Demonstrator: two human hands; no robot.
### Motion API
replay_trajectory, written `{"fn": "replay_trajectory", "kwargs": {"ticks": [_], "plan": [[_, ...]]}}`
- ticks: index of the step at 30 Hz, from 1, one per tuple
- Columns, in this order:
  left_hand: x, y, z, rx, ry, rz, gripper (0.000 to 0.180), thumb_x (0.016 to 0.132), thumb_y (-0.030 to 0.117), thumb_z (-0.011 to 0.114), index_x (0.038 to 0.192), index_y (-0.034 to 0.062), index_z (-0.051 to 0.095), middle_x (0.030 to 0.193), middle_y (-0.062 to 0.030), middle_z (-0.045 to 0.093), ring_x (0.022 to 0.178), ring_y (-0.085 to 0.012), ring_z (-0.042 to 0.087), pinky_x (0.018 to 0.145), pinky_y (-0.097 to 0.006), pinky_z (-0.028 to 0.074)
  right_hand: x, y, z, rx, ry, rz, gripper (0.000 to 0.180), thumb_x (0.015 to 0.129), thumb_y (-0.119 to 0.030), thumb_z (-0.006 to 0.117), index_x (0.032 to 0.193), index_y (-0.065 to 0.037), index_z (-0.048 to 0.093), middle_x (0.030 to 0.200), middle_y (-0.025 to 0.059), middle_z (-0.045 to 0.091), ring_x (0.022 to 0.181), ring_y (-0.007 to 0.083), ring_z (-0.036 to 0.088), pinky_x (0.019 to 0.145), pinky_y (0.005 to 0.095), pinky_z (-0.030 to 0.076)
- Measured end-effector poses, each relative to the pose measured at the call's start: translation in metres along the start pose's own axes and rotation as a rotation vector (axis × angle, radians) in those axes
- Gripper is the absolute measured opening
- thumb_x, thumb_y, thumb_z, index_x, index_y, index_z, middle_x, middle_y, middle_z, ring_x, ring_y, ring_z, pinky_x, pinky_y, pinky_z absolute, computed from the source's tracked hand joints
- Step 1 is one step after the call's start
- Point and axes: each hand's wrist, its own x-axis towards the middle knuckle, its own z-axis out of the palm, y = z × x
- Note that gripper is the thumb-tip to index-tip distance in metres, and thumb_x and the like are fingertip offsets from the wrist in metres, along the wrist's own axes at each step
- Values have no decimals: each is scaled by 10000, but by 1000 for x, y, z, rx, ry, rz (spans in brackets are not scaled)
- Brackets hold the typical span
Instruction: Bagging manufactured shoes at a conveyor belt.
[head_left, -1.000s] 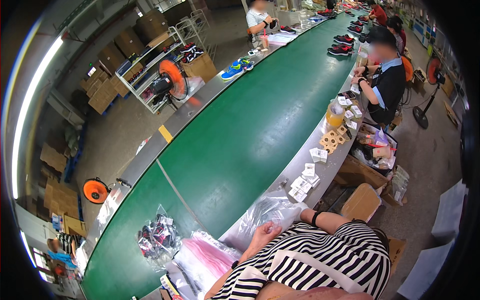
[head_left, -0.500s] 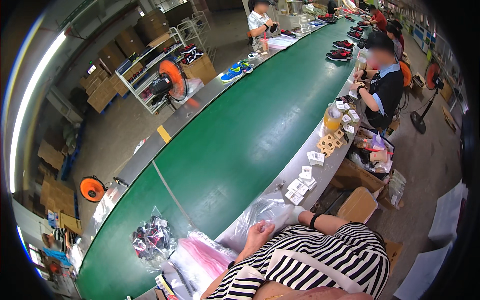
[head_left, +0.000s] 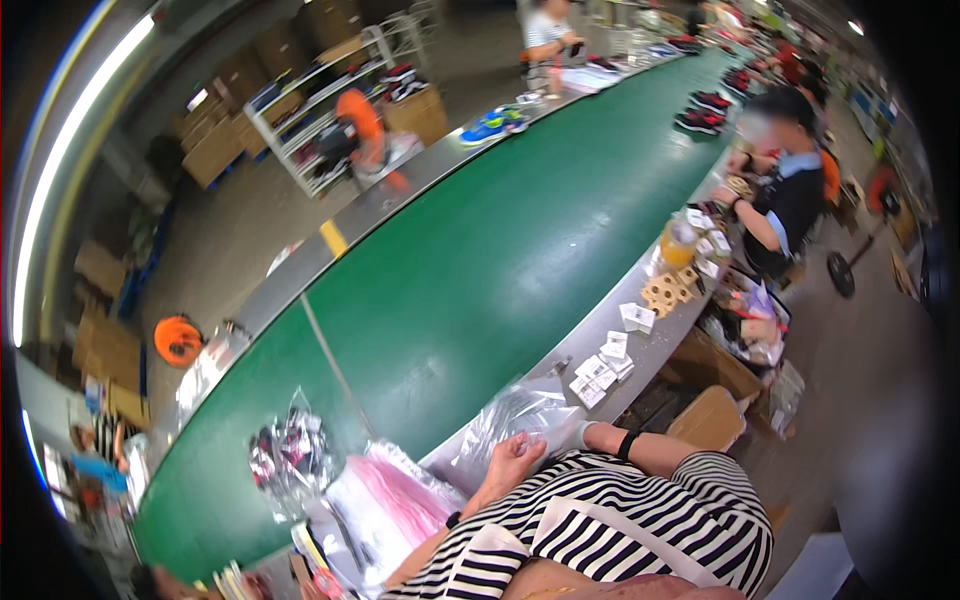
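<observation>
My left hand (head_left: 512,460) is closed in a pinch at the near edge of a clear plastic bag (head_left: 515,410), which spreads over the metal ledge in front of me. My right hand (head_left: 578,436) is at the bag's right side, partly behind the film. It looks whitish there, and its fingers are hidden. Beside my left forearm lies a stack of clear and pink plastic bags (head_left: 395,500). Farther left on the green conveyor belt (head_left: 450,270) sits a clear bag of dark and red shoes (head_left: 292,452).
Small white tag stacks (head_left: 600,372), tan cards (head_left: 663,292) and a jar of orange liquid (head_left: 678,240) line the right ledge. A co-worker (head_left: 785,190) works beyond them. Blue shoes (head_left: 492,126) rest on the far ledge; red-black shoes (head_left: 705,112) stand up the belt.
My view has tilted and blurred somewhat. Both hands stay at the bag with little movement. Part of a person's head now shows at the lower left edge.
</observation>
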Motion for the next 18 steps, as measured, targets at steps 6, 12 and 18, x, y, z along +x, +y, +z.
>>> {"fn": "replay_trajectory", "kwargs": {"ticks": [6,12,18], "plan": [[6,-13,3,134,-27,186,228,797,220,606,865,3,592,727,-102,589,664,-133,512,588,-323,437,72,-37,-26,-175,-308,-369,326,797,-276,507,1044,-77,585,945,128,621,804,238,599,685,346,470],[8,-8,18,-15,14,339,231,718,156,606,674,-27,473,548,-59,439,560,-108,417,503,-312,362,135,-104,-13,-329,-614,-735,320,799,-273,507,1038,-74,584,931,126,620,784,233,597,668,340,467],[7,-17,17,-19,123,402,238,686,164,628,659,-18,478,547,-52,443,544,-107,413,492,-308,355,140,-123,-3,-320,-680,-791,314,801,-270,508,1032,-71,583,917,124,620,765,228,594,651,334,464]]}}
